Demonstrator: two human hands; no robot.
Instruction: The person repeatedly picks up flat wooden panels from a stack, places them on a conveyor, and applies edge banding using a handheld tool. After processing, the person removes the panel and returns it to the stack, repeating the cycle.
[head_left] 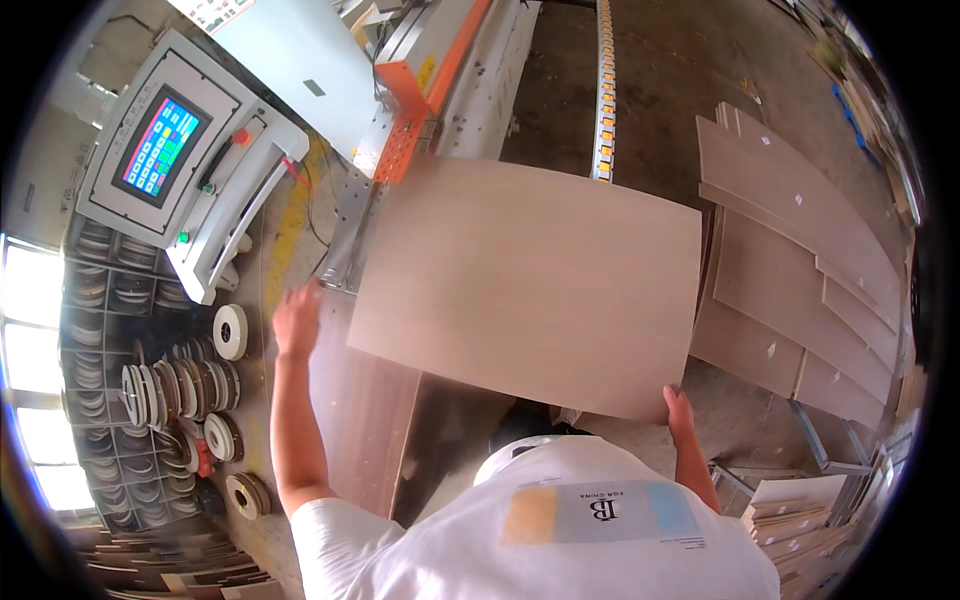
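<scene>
A large brown wood board (530,290) lies flat in front of me, its far left edge against an orange and white machine (405,110). My right hand (679,410) grips the board's near right corner, thumb up along the edge and the other fingers hidden beneath. Off the board's left side, my left hand (297,318) is raised near the machine's metal bed edge (345,260). Its fingers look bunched but blurred, and whether they hold anything does not show. Below that hand is a second brown panel (355,410), partly under the board.
At upper left stands a control panel (160,150) with a lit screen. Rolls of edge banding (185,390) stand on the floor at left. A roller track (604,100) runs away beyond the board. Stacked brown boards (790,260) lie at right, near a metal frame (830,440).
</scene>
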